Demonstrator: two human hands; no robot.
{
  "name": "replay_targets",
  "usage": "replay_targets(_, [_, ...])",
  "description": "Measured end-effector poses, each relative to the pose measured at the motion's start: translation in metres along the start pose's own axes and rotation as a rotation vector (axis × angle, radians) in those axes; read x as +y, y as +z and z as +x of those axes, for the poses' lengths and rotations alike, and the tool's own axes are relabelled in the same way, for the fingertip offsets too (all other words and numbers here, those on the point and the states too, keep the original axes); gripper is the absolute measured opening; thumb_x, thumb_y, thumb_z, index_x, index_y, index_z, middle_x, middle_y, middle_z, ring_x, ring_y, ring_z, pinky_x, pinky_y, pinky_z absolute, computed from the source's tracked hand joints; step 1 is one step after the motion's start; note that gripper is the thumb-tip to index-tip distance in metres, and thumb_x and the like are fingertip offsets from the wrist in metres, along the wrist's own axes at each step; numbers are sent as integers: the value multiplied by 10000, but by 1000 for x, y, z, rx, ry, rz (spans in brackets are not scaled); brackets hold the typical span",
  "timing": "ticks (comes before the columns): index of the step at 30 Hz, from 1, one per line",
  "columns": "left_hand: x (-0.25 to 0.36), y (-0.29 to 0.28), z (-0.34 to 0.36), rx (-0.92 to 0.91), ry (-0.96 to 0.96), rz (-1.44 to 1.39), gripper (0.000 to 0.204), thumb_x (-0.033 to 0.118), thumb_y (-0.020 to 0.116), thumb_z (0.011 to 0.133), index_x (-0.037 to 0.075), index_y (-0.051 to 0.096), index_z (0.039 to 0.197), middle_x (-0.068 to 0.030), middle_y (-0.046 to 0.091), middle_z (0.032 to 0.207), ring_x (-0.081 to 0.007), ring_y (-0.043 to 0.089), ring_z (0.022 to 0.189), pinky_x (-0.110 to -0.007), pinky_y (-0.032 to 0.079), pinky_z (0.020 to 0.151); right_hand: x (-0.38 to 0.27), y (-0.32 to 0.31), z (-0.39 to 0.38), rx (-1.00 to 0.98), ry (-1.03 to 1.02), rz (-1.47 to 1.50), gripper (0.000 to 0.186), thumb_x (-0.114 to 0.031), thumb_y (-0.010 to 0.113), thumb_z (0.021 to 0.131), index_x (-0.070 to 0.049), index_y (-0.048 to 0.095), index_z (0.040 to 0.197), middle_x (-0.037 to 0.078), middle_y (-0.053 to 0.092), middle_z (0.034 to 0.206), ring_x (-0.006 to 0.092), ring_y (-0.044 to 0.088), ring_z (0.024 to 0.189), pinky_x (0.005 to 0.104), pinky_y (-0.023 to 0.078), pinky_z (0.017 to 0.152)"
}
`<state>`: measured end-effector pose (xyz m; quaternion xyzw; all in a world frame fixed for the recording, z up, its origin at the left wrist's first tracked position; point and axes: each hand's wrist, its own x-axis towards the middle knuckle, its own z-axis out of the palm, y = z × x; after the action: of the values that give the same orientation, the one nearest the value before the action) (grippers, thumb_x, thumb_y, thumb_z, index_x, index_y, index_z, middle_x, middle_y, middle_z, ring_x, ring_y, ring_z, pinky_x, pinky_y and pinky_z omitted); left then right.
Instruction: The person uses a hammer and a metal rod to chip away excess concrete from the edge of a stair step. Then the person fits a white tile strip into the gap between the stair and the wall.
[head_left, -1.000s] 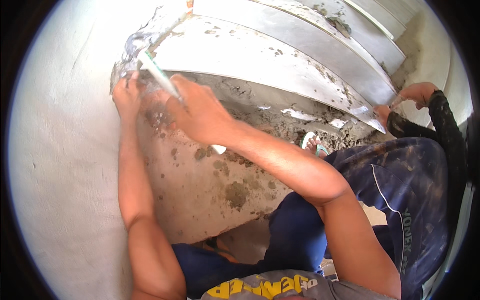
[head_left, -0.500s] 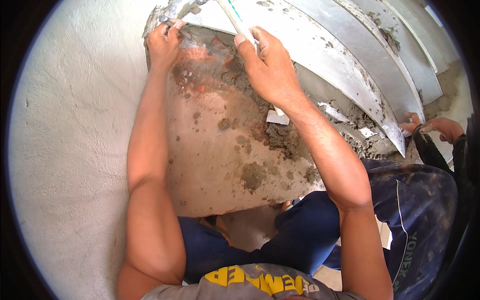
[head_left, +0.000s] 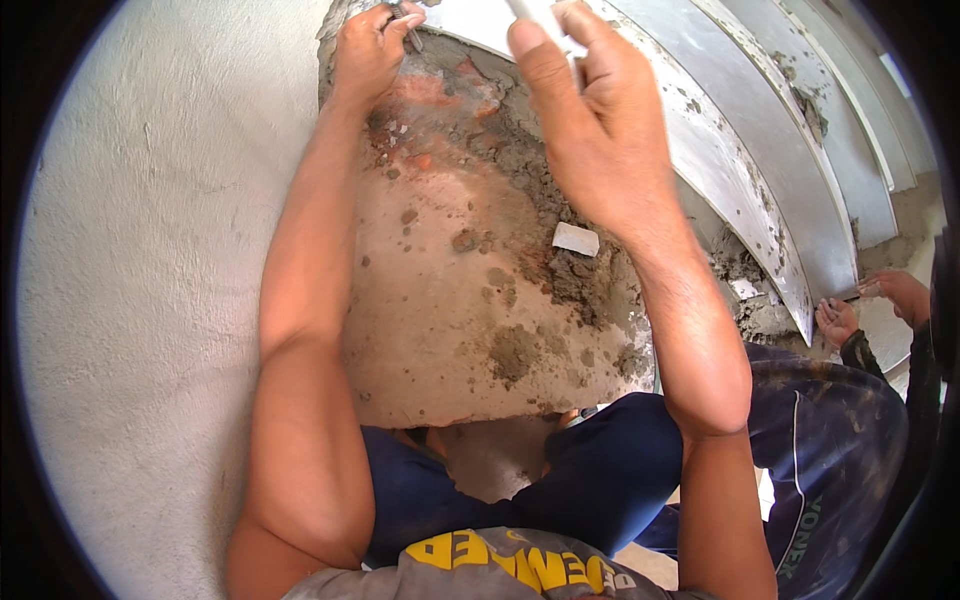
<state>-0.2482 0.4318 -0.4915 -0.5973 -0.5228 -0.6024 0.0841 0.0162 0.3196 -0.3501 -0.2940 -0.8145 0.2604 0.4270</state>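
My left hand (head_left: 372,45) grips a small metal chisel (head_left: 414,38) at the top of a mortar-smeared step (head_left: 430,340), where the rough plaster wall meets it. My right hand (head_left: 600,120) is closed round the white handle of a hammer (head_left: 532,16), raised right of my left hand; the hammer's head is out of view. Exposed reddish brick (head_left: 415,88) shows below the chisel. A small pale tile piece (head_left: 576,238) lies on lumpy wet mortar (head_left: 590,290) below my right hand.
The plaster wall (head_left: 150,280) runs along my left side. Pale curved stair slabs (head_left: 760,130) rise at the upper right, speckled with mortar. A co-worker's hands (head_left: 838,318) are at their lower end, and that person's dark-trousered leg (head_left: 830,430) is beside my right arm.
My right hand with the hammer has lifted toward me and shifted right, away from my left hand. The view has shifted, and the co-worker's hands appear lower.
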Motion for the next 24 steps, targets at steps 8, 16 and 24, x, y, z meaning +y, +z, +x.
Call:
replay_targets(8, [17, -2, 8, -75, -97, -112, 250, 206, 608, 971, -2, 737, 922, -149, 710, 784, -255, 676, 741, -381, 517, 715, 23, 4, 14, 50, -261, 41, 254, -227, 544, 1080, 14, 611, 1036, 104, 583, 676, 184, 557, 578, 344, 427, 537])
replay_targets(16, [3, 3, 9, -63, -48, -32, 212, 171, 635, 955, -15, 727, 911, -119, 694, 731, -208, 663, 697, -349, 505, 652, 51, 29, 28, -91, -71, -375, 226, -162, 545, 1042, 44, 577, 956, 306, 613, 722, 499, 637, 650, 492, 484, 587])
replay_targets(24, [18, 13, 21, -103, -205, -183, 219, 198, 649, 955, 5, 735, 900, -88, 687, 687, -170, 642, 626, -327, 495, 600, 35, 21, 41, 174, -363, -178, 224, -150, 552, 1037, 53, 585, 950, 307, 623, 765, 506, 645, 706, 514, 486, 596])
